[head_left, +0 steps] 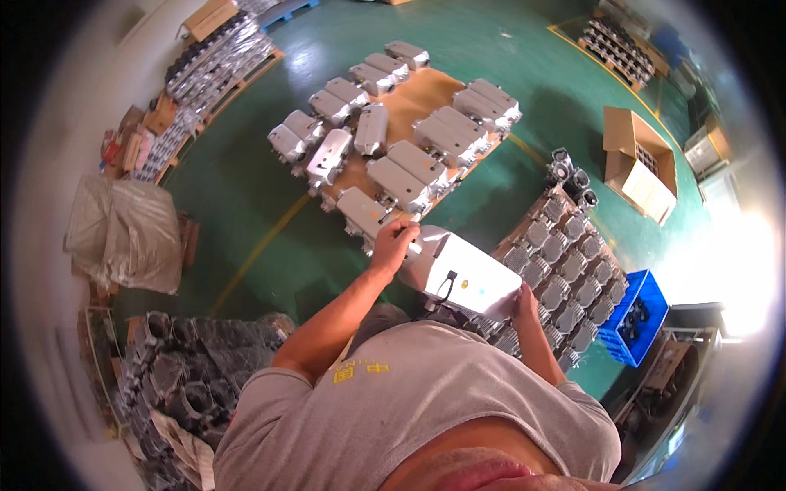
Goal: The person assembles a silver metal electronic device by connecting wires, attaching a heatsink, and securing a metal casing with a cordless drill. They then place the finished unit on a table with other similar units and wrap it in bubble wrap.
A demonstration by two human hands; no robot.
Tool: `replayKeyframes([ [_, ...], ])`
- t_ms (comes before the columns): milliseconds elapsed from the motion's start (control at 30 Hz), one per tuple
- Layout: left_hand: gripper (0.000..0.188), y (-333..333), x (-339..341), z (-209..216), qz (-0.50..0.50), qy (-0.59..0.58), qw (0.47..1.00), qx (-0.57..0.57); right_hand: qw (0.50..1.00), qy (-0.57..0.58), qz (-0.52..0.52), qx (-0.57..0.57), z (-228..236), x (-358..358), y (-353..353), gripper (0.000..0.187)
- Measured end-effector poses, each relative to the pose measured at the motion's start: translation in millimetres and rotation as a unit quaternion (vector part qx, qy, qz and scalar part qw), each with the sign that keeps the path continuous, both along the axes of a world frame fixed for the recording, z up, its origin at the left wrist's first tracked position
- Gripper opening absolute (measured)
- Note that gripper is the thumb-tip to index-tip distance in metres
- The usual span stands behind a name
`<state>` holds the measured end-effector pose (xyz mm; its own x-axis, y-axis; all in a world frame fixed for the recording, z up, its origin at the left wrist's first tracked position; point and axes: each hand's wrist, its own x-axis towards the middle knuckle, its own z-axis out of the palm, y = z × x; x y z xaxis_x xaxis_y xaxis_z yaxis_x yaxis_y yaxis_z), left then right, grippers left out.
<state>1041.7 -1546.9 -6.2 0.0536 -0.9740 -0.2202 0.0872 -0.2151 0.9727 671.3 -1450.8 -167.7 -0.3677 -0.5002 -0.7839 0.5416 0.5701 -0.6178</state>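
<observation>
Between my two hands, in front of my body, is a silver box-shaped metal housing with bevelled edges. A black cable loop and small round coloured stickers show on its face. My left hand is closed at its far left end, fingers bent over the edge. My right hand grips the opposite end; its fingers are partly hidden behind the housing. Just beyond my left hand, a similar grey housing lies at the near corner of a brown-topped pallet, which bears several more.
To the right, dark metal castings stand in rows, beside a blue crate and an open cardboard box. More castings are piled at lower left. A wrapped bundle sits along the left wall.
</observation>
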Motion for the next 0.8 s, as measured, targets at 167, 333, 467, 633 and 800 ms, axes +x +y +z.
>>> replayKeyframes([
  [167,0.016,-79.2,6.1,-7.6,-0.033,-0.007,0.999,0.029,0.999,0.02,-0.01,0.045,10.5,5.4,-54.4,0.034],
  [333,0.018,-159.8,9.6,-24.9,-0.076,0.005,0.996,0.047,0.999,0.022,-0.031,0.036,13.0,9.8,-103.8,0.03],
  [467,0.02,-224.3,2.5,-21.4,-0.099,0.013,0.994,0.05,0.997,0.048,-0.037,0.04,31.6,11.6,-146.6,0.029],
  [633,0.02,-307.4,-15.4,-39.5,-0.138,0.037,0.989,0.04,0.996,0.063,-0.054,0.032,64.0,5.5,-193.9,0.025],
  [800,0.02,-368.4,-72.9,-35.6,-0.144,0.06,0.987,0.04,0.992,0.062,-0.097,0.06,63.9,-31.9,-226.5,0.026],
])
